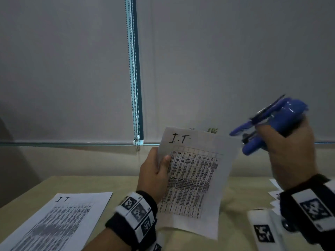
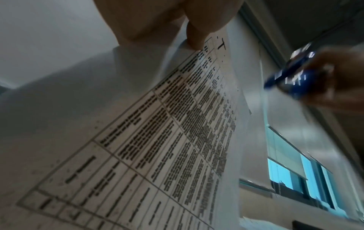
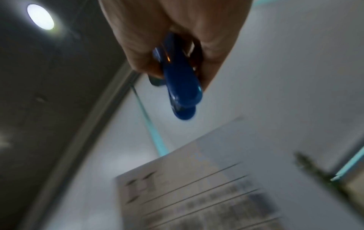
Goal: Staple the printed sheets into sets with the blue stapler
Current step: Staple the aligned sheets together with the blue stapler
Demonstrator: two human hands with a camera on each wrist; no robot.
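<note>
My left hand (image 1: 157,169) holds a set of printed sheets (image 1: 192,180) upright above the table, thumb on the front near the left edge. The top sheet is headed "I.T" over a printed table. The same sheets (image 2: 157,132) fill the left wrist view, pinched under my fingers (image 2: 195,35). My right hand (image 1: 290,151) grips the blue stapler (image 1: 268,124) in the air, its mouth pointing left toward the sheets' top right corner, a short gap away. In the right wrist view the stapler (image 3: 181,87) juts out of my fist above the blurred sheets (image 3: 206,194).
Another printed set (image 1: 54,221) headed "I.T" lies flat on the beige table (image 1: 117,183) at the left. More loose sheets (image 1: 275,192) lie at the right edge behind my right wrist. A roller blind with a bead chain (image 1: 134,87) hangs behind.
</note>
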